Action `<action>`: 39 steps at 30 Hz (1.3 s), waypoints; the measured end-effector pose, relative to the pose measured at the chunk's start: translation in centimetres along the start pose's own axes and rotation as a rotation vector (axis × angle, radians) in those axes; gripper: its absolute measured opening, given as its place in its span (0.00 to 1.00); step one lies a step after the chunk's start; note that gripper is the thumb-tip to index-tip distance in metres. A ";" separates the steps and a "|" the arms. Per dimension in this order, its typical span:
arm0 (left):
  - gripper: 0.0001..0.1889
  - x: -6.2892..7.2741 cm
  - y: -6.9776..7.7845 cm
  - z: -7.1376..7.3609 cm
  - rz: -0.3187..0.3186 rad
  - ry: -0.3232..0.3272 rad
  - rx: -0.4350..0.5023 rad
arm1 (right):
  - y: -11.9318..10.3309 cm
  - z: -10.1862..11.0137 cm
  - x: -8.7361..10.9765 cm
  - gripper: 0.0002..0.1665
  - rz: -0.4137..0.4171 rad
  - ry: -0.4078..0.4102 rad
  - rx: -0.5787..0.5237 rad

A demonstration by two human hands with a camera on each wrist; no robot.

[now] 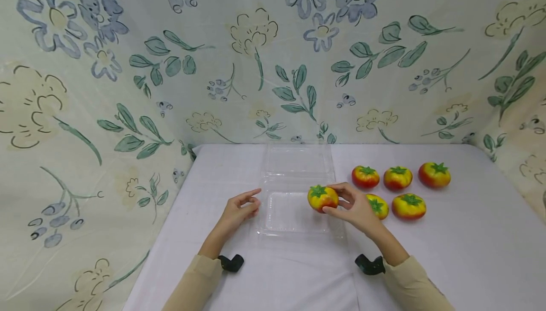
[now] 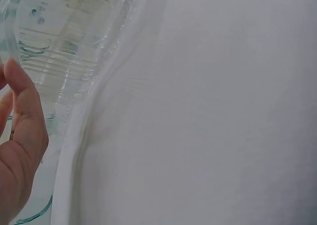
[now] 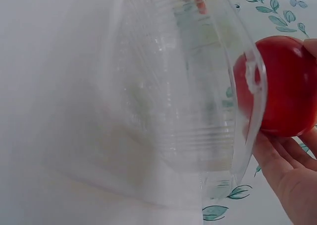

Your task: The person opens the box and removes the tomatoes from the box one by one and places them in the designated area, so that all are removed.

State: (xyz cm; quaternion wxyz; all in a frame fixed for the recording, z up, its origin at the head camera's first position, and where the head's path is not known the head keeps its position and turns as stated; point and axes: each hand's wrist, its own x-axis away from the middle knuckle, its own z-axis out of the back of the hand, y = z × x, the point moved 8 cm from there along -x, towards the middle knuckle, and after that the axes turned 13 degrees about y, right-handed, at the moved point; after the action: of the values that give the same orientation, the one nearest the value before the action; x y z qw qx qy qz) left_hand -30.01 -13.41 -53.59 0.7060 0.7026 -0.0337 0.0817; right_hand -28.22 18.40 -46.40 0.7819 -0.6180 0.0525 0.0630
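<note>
My right hand (image 1: pixel 354 206) pinches a red-and-yellow tomato (image 1: pixel 323 198) with a green leafy top between thumb and fingers. In the head view the tomato is over the right side of a clear plastic clamshell box (image 1: pixel 298 233), whose lid (image 1: pixel 298 159) lies folded back toward the wall. From the right wrist, the tomato's red underside (image 3: pixel 287 86) shows beside the box's clear rim (image 3: pixel 260 81). My left hand (image 1: pixel 241 211) is beside the box's left edge, fingers loosely bent and holding nothing; whether it touches the rim I cannot tell.
Several more tomatoes stand in two rows to the right of the box, one of them (image 1: pixel 408 206) in the near row; another (image 1: pixel 377 206) is partly behind my right hand. A white cloth (image 1: pixel 469 254) covers the table. Flower-patterned fabric (image 1: pixel 213 64) hangs behind.
</note>
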 end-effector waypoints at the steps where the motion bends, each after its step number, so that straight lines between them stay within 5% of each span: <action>1: 0.24 0.0 0.0 0.0 0.000 0.000 0.000 | 0.1 0.2 0.0 0.33 -0.002 0.003 -0.003; 23: 0.24 -0.1 -0.1 -0.1 0.002 -0.003 0.001 | 1.4 5.0 0.2 0.37 -0.080 0.120 0.124; 39: 0.24 0.0 0.0 -0.1 0.011 0.001 0.006 | 1.2 8.8 0.8 0.36 -0.041 0.224 0.166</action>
State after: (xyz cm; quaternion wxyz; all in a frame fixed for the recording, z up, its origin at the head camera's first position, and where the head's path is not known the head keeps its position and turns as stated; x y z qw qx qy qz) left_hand -29.98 -13.29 -53.63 0.7034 0.7046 -0.0370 0.0861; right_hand -27.54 27.29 -45.64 0.8208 -0.5551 0.1321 -0.0269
